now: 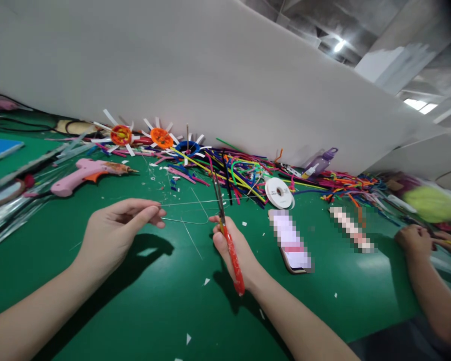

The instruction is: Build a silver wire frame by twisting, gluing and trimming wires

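My left hand [120, 225] pinches the end of a thin silver wire [188, 203] between thumb and fingers, a little above the green table [135, 301]. The wire runs right toward the blades of red-handled scissors [227, 235]. My right hand [231, 248] is closed round the scissors' handle, blades pointing away from me and meeting the wire. More loose wire pieces [191, 235] lie on the table between my hands.
A pink glue gun [86, 173] lies at left. Paper flower wheels [121, 134] and a heap of coloured pipe cleaners [244, 170] line the white wall. A white ribbon spool [279, 193], a phone [291, 240] and a purple bottle [319, 161] sit right. Another person's hands [421, 240] work at far right.
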Tool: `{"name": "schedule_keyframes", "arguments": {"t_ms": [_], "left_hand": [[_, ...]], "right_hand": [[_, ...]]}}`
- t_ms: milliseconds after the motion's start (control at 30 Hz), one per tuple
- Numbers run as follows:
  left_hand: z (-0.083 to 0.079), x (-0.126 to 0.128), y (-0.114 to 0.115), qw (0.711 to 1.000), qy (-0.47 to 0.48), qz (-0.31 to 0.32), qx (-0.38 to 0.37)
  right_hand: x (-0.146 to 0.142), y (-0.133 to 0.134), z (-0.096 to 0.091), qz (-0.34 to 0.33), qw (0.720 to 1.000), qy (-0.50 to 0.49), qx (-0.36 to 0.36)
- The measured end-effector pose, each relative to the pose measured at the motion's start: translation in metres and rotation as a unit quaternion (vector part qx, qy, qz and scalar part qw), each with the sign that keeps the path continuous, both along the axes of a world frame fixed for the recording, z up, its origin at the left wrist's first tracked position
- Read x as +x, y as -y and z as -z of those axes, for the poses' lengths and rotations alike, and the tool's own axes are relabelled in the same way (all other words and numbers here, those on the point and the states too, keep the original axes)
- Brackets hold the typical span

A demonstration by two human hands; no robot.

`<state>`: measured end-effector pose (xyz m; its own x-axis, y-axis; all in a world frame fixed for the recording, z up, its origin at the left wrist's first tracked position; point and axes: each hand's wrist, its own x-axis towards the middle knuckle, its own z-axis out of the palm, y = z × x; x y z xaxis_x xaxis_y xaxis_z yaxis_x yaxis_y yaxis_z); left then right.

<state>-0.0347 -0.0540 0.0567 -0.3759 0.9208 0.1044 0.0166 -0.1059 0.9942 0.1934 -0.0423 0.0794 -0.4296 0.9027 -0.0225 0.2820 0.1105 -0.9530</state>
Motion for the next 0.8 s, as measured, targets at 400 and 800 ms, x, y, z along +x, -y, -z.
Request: {"name": "schedule_keyframes", "arguments": {"t_ms": [400, 800], "left_hand": [[-0.0039, -0.0003, 0.0025, 0.999, -0.048, -0.011, -0.008], [-0.0005, -0.0013, 0.0050, 0.995, -0.098, -0.011, -0.008]], "right_hand": [[0.0045, -0.0036, -0.0021, -0.022, 0.999, -0.025, -0.009], [0.0038, -0.0024, -0.0048, -0.021, 1.000, -0.014, -0.015]]}}
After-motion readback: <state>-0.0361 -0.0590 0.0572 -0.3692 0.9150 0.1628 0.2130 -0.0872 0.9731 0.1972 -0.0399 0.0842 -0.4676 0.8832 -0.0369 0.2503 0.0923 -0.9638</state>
